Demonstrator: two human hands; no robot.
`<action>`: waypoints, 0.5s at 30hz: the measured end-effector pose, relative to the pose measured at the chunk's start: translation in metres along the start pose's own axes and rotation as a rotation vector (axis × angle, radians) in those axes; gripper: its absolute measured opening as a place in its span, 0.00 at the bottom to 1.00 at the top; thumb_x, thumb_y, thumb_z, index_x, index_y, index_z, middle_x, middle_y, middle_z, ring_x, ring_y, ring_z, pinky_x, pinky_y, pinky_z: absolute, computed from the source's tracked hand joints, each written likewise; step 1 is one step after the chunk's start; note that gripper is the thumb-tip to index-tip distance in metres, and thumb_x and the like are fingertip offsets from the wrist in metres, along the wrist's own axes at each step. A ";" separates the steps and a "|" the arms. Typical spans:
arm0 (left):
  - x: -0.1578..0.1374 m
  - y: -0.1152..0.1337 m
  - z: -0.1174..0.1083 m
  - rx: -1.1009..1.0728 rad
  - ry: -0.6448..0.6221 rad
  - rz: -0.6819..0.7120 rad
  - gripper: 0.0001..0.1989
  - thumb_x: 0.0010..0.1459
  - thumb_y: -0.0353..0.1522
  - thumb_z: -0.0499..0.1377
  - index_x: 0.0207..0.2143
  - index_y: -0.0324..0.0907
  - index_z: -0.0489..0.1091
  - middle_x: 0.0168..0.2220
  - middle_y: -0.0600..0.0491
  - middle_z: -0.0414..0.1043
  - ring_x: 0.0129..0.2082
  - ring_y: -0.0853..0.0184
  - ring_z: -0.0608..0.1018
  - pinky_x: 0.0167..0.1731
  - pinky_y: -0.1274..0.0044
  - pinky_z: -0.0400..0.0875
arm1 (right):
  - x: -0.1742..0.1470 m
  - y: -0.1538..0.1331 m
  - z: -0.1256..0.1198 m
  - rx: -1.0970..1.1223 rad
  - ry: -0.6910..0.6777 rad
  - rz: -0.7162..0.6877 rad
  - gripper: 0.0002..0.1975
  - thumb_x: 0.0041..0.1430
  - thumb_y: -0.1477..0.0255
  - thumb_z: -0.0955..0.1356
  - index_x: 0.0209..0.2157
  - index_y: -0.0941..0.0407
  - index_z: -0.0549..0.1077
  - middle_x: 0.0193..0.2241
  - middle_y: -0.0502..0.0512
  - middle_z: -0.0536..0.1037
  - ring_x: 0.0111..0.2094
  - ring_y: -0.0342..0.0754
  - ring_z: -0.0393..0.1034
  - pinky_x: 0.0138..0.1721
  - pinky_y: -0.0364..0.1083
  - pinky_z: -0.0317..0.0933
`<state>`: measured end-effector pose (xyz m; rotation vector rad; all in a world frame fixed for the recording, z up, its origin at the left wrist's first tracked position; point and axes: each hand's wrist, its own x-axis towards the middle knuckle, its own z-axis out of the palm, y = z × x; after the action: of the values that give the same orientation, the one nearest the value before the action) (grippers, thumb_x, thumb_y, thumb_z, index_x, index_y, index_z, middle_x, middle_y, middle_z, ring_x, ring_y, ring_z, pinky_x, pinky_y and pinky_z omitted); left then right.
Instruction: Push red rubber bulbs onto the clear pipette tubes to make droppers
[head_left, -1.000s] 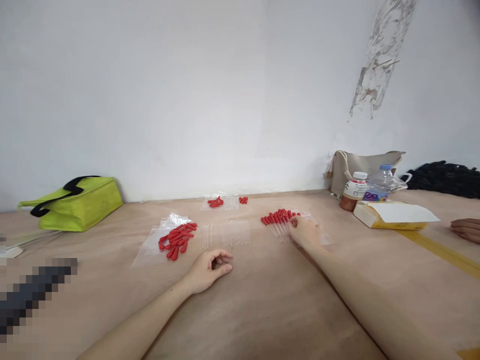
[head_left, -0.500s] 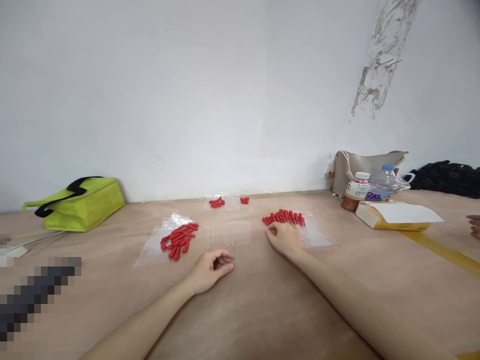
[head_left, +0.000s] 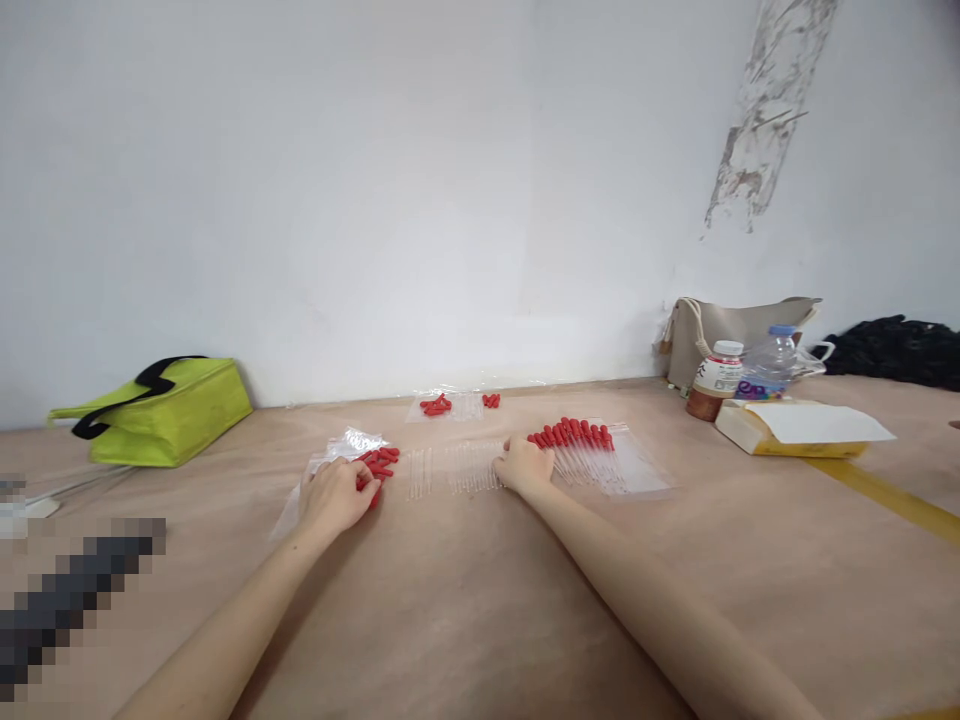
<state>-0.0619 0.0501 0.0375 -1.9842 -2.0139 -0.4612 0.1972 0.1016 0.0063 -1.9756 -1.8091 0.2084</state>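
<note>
Bulbs (head_left: 385,455) lie left on the tabletop (head_left: 450,600), droppers (head_left: 576,437) right, with tubes (head_left: 472,478) between them. Far right, two bottles (head_left: 718,374) stand just behind a box (head_left: 810,446).

Roughly ten droppers (head_left: 575,432), two bottles (head_left: 716,380)

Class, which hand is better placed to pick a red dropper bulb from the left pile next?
Likely the left hand: it is right at the pile of red dropper bulbs, while the right hand is farther off, at the right end of the clear dropper tubes.

Lime bag (head_left: 172,420) w/ blk strap (head_left: 154,377) on L, 2 bottles (head_left: 716,382) nr beige bag (head_left: 739,322) R.
</note>
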 end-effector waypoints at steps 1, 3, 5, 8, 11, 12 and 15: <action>0.000 -0.002 -0.001 0.011 -0.020 0.007 0.12 0.48 0.40 0.55 0.21 0.43 0.70 0.28 0.47 0.71 0.33 0.54 0.71 0.33 0.67 0.59 | 0.001 -0.001 0.000 -0.007 -0.006 0.008 0.14 0.47 0.70 0.62 0.36 0.57 0.70 0.33 0.60 0.75 0.38 0.52 0.68 0.39 0.50 0.48; -0.002 0.000 -0.003 0.040 -0.027 0.033 0.14 0.48 0.42 0.55 0.19 0.42 0.70 0.27 0.46 0.71 0.32 0.53 0.71 0.34 0.65 0.58 | 0.003 -0.003 0.001 -0.020 -0.015 0.025 0.13 0.46 0.71 0.62 0.34 0.58 0.71 0.33 0.62 0.75 0.37 0.54 0.68 0.39 0.51 0.49; -0.005 0.005 -0.003 0.082 -0.014 0.061 0.15 0.49 0.42 0.54 0.17 0.41 0.68 0.26 0.46 0.70 0.32 0.53 0.72 0.36 0.63 0.56 | 0.004 -0.004 0.002 -0.031 -0.021 0.043 0.11 0.46 0.72 0.63 0.32 0.59 0.71 0.33 0.63 0.75 0.36 0.54 0.69 0.39 0.51 0.49; -0.008 0.012 0.000 0.121 -0.017 0.093 0.17 0.50 0.41 0.53 0.16 0.40 0.67 0.24 0.46 0.70 0.30 0.54 0.72 0.36 0.62 0.56 | 0.005 -0.007 0.004 -0.033 -0.027 0.060 0.10 0.45 0.74 0.63 0.31 0.60 0.72 0.32 0.64 0.75 0.35 0.55 0.69 0.39 0.52 0.49; -0.009 0.015 0.003 0.125 -0.016 0.101 0.16 0.50 0.40 0.52 0.16 0.40 0.67 0.24 0.46 0.70 0.30 0.53 0.72 0.36 0.63 0.56 | 0.004 -0.007 0.003 -0.016 -0.029 0.063 0.10 0.46 0.74 0.63 0.31 0.60 0.72 0.32 0.64 0.75 0.36 0.55 0.69 0.39 0.52 0.50; -0.010 0.016 0.004 0.118 -0.008 0.102 0.16 0.50 0.39 0.52 0.16 0.40 0.67 0.24 0.46 0.70 0.30 0.53 0.72 0.35 0.63 0.56 | 0.004 -0.006 0.003 -0.005 -0.029 0.065 0.10 0.47 0.74 0.63 0.32 0.60 0.72 0.33 0.64 0.75 0.36 0.55 0.69 0.39 0.52 0.51; -0.011 0.020 0.004 0.091 0.031 0.107 0.14 0.51 0.37 0.51 0.18 0.40 0.67 0.26 0.45 0.70 0.32 0.53 0.71 0.36 0.64 0.56 | 0.003 0.000 0.000 0.039 -0.031 0.067 0.11 0.48 0.71 0.62 0.33 0.59 0.72 0.33 0.63 0.75 0.37 0.55 0.69 0.38 0.52 0.53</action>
<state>-0.0415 0.0422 0.0306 -2.0048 -1.8654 -0.3669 0.1977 0.1048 0.0068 -2.0184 -1.7456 0.2941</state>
